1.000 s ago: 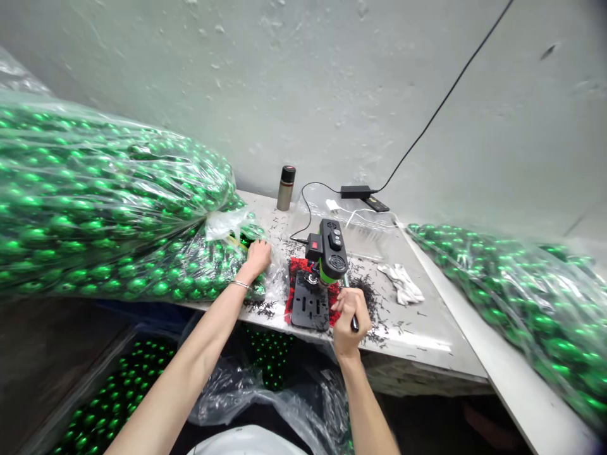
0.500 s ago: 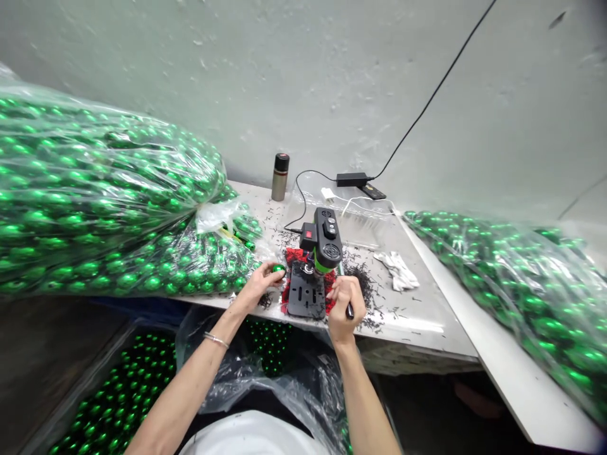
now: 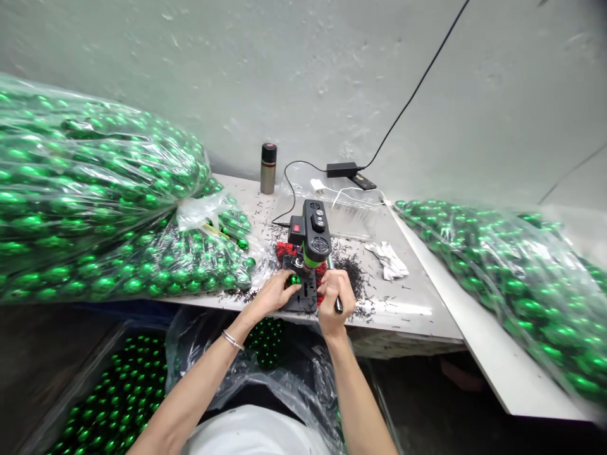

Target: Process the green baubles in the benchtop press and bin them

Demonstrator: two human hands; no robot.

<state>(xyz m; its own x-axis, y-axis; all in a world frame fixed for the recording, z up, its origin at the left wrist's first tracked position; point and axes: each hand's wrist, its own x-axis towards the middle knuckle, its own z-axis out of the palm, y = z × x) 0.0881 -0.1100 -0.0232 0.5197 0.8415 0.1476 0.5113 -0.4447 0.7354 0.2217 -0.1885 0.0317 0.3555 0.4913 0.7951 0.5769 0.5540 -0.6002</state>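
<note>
A shiny green ball point(image 3: 294, 280) is pinched in the fingers of my left hand point(image 3: 275, 294). The hand holds it over the slotted black base plate, just below the head of a small black bench machine point(image 3: 316, 230) that looks like a mini drill press with a green ring. My right hand point(image 3: 337, 294) is wrapped round the machine's lever point(image 3: 338, 306), whose black end pokes out of the fist. Red material point(image 3: 286, 249) shows around the base. Where the ball meets the tool is hidden by the machine head and my fingers.
Large clear bags of green balls point(image 3: 95, 208) lie left, with another bag point(image 3: 497, 272) at right. Black bits point(image 3: 351, 272) litter the table. A thermos point(image 3: 268, 169), white gloves point(image 3: 389, 260), power adapter point(image 3: 342, 169) and clear plastic tray point(image 3: 355, 215) stand around. More balls point(image 3: 116, 385) fill a bin below.
My left hand has carried the green ball rightward, from beside the machine to over its base plate. My right hand stays on the lever. The camera view has shifted slightly.
</note>
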